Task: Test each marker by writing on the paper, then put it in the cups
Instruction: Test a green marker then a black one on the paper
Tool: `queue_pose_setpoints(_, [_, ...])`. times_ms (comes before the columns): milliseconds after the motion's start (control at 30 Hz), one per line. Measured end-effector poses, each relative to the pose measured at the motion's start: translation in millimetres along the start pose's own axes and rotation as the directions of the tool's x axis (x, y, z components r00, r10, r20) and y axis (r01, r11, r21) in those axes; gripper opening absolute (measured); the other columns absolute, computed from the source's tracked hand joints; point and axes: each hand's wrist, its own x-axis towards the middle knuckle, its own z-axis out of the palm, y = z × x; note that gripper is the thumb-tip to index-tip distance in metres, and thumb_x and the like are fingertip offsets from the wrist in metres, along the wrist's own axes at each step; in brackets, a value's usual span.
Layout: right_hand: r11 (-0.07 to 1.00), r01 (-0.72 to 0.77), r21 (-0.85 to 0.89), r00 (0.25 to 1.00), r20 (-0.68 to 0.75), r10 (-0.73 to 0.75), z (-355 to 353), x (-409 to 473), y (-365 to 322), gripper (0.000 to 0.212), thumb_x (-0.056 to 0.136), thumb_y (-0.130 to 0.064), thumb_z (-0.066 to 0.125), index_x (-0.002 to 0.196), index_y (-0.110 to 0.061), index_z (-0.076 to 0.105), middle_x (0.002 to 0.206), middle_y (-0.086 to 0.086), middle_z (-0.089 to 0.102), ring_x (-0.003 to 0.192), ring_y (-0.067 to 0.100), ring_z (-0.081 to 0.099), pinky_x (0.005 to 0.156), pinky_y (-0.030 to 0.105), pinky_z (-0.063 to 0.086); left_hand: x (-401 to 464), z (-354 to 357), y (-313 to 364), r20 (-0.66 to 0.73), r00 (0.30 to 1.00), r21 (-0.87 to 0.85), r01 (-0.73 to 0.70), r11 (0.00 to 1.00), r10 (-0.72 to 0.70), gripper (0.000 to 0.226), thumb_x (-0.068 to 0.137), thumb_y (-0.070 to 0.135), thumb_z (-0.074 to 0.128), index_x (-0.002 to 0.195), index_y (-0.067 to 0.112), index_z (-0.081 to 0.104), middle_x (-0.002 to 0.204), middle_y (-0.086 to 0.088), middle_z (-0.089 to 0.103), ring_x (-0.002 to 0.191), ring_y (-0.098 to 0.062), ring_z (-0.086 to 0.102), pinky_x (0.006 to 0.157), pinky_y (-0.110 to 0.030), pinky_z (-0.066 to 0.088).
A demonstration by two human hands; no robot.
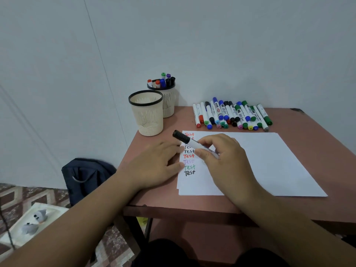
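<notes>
1. The right hand [221, 157] pinches a capped black marker [189, 142] above the paper [269, 162], cap pointing toward the cups.
2. The left hand [154, 166] lies flat, fingers straight, on the table [308, 135] at the paper's left edge.
3. The paper carries a column of "Test" in red, black, purple and green.
4. The near cup [147, 114] holds nothing visible; the far cup [169, 101] holds markers.
5. A marker pile [231, 115] lies behind the paper; its labels are unreadable.

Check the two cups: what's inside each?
Rear cup holds capped markers: red or orange, blue, black, green, purple tops show; the exact count is unclear, and their lower bodies are hidden by the cup wall. Front cup shows nothing inside; its bottom is out of sight.
</notes>
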Motion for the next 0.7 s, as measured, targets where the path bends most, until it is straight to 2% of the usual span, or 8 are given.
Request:
queue_pose_setpoints(100, [0.998, 0.004, 0.069, 0.999, 0.053, -0.008, -10, 20, -8, 0.01, 0.099, -0.031, 0.068, 0.107, -0.032, 0.062, 0.096, -0.021, 0.058, 0.084, -0.004, 0.052, 0.071, 0.013, 0.038, 5, 2, -5, 0.003, 1.0, -0.03, 0.007, 1.0, -0.007, 0.061, 0.096, 0.06, 0.047, 0.149, 0.032, 0.04, 0.159, 0.017, 0.03, 0.142, -0.004, 0.026, 0.119, -0.034, 0.023])
queue_pose_setpoints(167, [0.997, 0.048, 0.056, 0.998, 0.041, -0.051, -15, 42, -13, 0.015, 0.099, -0.029, 0.068, 0.109, -0.031, 0.057, 0.092, -0.019, 0.058, 0.078, -0.004, 0.054, 0.066, 0.01, 0.039, 7, -1, -8, 0.006, 1.0, -0.085, 0.01, 0.996, -0.009, 0.057, 0.092, 0.062, 0.054, 0.142, 0.036, 0.045, 0.151, 0.02, 0.038, 0.133, -0.005, 0.032, 0.113, -0.034, 0.029])
queue_pose_setpoints(267, [0.993, 0.074, 0.096, 0.997, 0.003, -0.074, -17, 83, -22, 0.048, 0.096, -0.022, 0.069, 0.138, -0.032, 0.047, 0.084, -0.01, 0.066, 0.072, 0.003, 0.064, 0.063, 0.019, 0.05, 19, -8, -12, -0.04, 0.998, -0.21, 0.035, 0.977, -0.045, 0.048, 0.089, 0.067, 0.056, 0.128, 0.041, 0.05, 0.116, 0.026, 0.05, 0.111, -0.004, 0.039, 0.097, -0.034, 0.04])
queue_pose_setpoints(333, [0.987, 0.107, 0.117, 0.994, -0.017, -0.106, -18, 114, -29, 0.075, 0.094, -0.016, 0.068, 0.153, -0.041, 0.03, 0.081, -0.005, 0.069, 0.072, 0.006, 0.067, 0.065, 0.017, 0.053, 30, -12, -13, -0.097, 0.993, -0.243, 0.035, 0.969, -0.06, 0.055, 0.087, 0.071, 0.053, 0.132, 0.04, 0.049, 0.115, 0.022, 0.052, 0.11, -0.005, 0.043, 0.095, -0.037, 0.045])
queue_pose_setpoints(367, [0.984, 0.129, 0.125, 0.992, -0.03, -0.126, -19, 130, -33, 0.079, 0.093, -0.015, 0.067, 0.154, -0.044, 0.026, 0.081, -0.004, 0.07, 0.073, 0.007, 0.068, 0.065, 0.014, 0.051, 35, -11, -14, -0.117, 0.992, -0.23, 0.028, 0.973, -0.056, 0.057, 0.087, 0.071, 0.052, 0.134, 0.038, 0.049, 0.119, 0.019, 0.054, 0.11, -0.005, 0.045, 0.096, -0.038, 0.045])
queue_pose_setpoints(467, [0.967, 0.177, 0.185, 0.982, -0.091, -0.163, -18, 178, -47, 0.069, 0.094, -0.013, 0.064, 0.15, -0.037, 0.032, 0.084, 0.001, 0.073, 0.078, 0.014, 0.072, 0.066, 0.014, 0.053, 40, -8, -10, -0.095, 0.995, -0.085, 0.017, 0.996, -0.025, 0.058, 0.093, 0.066, 0.05, 0.142, 0.034, 0.049, 0.133, 0.017, 0.053, 0.113, -0.009, 0.041, 0.101, -0.035, 0.04])
queue_pose_setpoints(600, [0.941, 0.239, 0.237, 0.966, -0.159, -0.206, -5, 231, -59, 0.061, 0.097, -0.01, 0.059, 0.148, -0.03, 0.031, 0.086, 0.01, 0.073, 0.077, 0.021, 0.073, 0.079, 0.039, 0.061, 43, -2, -15, -0.1, 0.995, -0.077, 0.02, 0.997, -0.028, 0.051, 0.1, 0.058, 0.045, 0.138, 0.026, 0.056, 0.142, 0.017, 0.051, 0.119, -0.01, 0.039, 0.104, -0.029, 0.032])
queue_pose_setpoints(700, [0.93, 0.289, 0.228, 0.95, -0.189, -0.248, 11, 261, -67, 0.053, 0.099, -0.006, 0.049, 0.146, -0.025, 0.032, 0.081, 0.008, 0.068, 0.067, 0.016, 0.069, 0.059, 0.034, 0.056, 48, 3, -23, -0.125, 0.991, -0.123, 0.037, 0.992, -0.053, 0.051, 0.098, 0.06, 0.048, 0.14, 0.031, 0.054, 0.146, 0.022, 0.048, 0.125, -0.01, 0.037, 0.107, -0.036, 0.037])
